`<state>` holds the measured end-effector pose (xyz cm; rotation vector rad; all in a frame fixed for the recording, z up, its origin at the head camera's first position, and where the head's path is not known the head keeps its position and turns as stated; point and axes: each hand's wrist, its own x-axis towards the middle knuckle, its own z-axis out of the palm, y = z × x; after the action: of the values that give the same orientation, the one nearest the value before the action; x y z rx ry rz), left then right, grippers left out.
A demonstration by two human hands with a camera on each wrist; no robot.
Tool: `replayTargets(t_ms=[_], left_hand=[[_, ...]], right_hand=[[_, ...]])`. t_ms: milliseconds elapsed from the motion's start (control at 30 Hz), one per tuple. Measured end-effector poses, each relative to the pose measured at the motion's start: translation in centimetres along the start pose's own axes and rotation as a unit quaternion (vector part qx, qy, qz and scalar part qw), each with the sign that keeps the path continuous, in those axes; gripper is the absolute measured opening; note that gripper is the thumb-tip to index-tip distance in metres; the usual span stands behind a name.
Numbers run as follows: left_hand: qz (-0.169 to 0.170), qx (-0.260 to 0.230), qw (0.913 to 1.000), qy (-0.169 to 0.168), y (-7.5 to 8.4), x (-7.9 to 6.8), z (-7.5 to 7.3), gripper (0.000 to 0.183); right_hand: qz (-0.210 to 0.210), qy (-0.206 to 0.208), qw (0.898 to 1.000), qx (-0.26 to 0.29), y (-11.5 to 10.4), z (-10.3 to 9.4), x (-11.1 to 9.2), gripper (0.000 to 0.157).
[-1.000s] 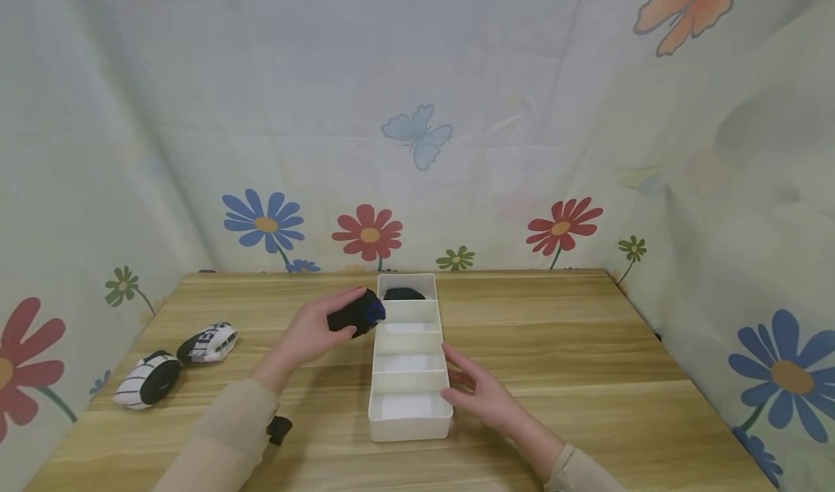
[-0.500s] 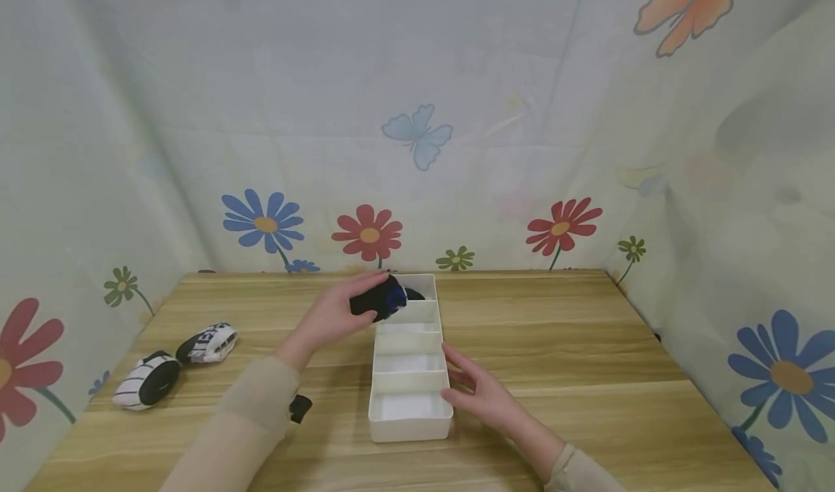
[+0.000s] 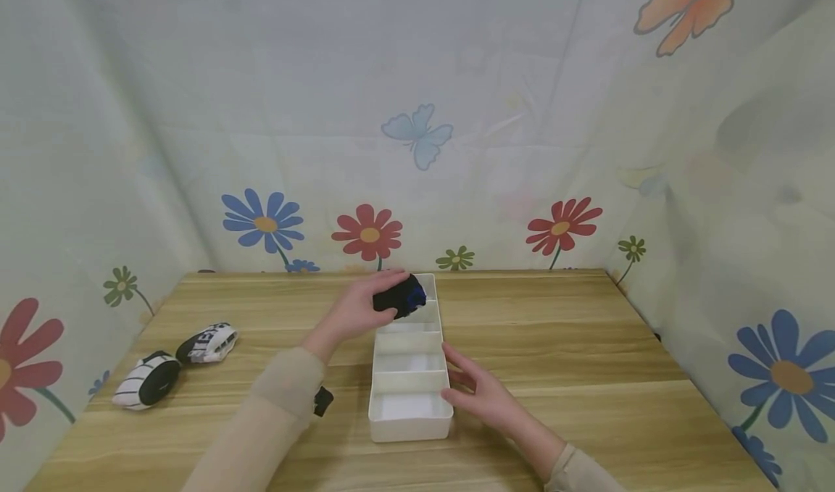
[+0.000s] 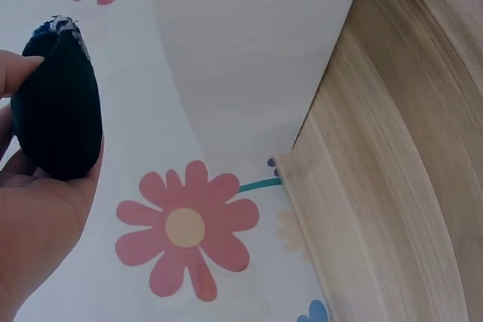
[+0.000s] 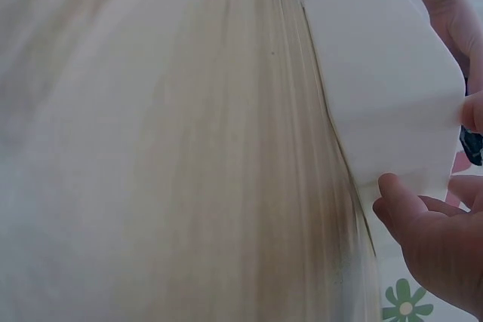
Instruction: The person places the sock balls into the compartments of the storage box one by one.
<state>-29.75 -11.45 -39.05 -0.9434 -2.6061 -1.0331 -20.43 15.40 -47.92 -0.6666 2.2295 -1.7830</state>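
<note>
A soft black rolled fabric bundle with a blue-patterned end (image 3: 399, 298) is held over the far part of a long white plastic tray with four compartments (image 3: 409, 430). The left hand (image 3: 352, 311) pinches it between thumb and fingers; together they cover much of the farthest compartment, so its contents cannot be made out, and whether the bundle touches the dividers is unclear. In the head view its long axis runs mostly crosswise, patterned end to the right, while the tray's runs away from the person. The left wrist view, which cuts off part of the hand, adds the bundle's smooth, rounded opposite end and a speckled white edging on the patterned one. The right hand (image 3: 484, 396) has thumb and fingers apart, fingertips against the tray's right wall; the right wrist view shows that outer wall, largely concealed from the head camera. At left on the wood-grain surface (image 3: 554, 347) lie a white bundle with dark stripes and a black patch (image 3: 148, 382) and a black-and-white lettered bundle (image 3: 207, 343), nearly end to end.
</note>
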Motion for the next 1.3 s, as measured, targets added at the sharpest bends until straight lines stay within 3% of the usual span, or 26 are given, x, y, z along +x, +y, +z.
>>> replayTargets(t_ms=[300, 600, 1300], left_hand=[[0.019, 0.009, 0.9996, -0.019, -0.9, 0.6, 1.5, 0.060], [-0.005, -0.003, 0.9986, -0.052, -1.7, 0.9, 2.6, 0.061], [0.012, 0.009, 0.9960, -0.088, -3.5, 1.2, 3.6, 0.059]], right_hand=[[0.007, -0.002, 1.000, -0.002, -0.1, 0.0, 0.0, 0.072], [0.004, -0.003, 1.000, 0.005, 0.0, 0.0, 0.0, 0.073], [-0.002, -0.004, 1.000, -0.001, 0.0, 0.0, 0.0, 0.072]])
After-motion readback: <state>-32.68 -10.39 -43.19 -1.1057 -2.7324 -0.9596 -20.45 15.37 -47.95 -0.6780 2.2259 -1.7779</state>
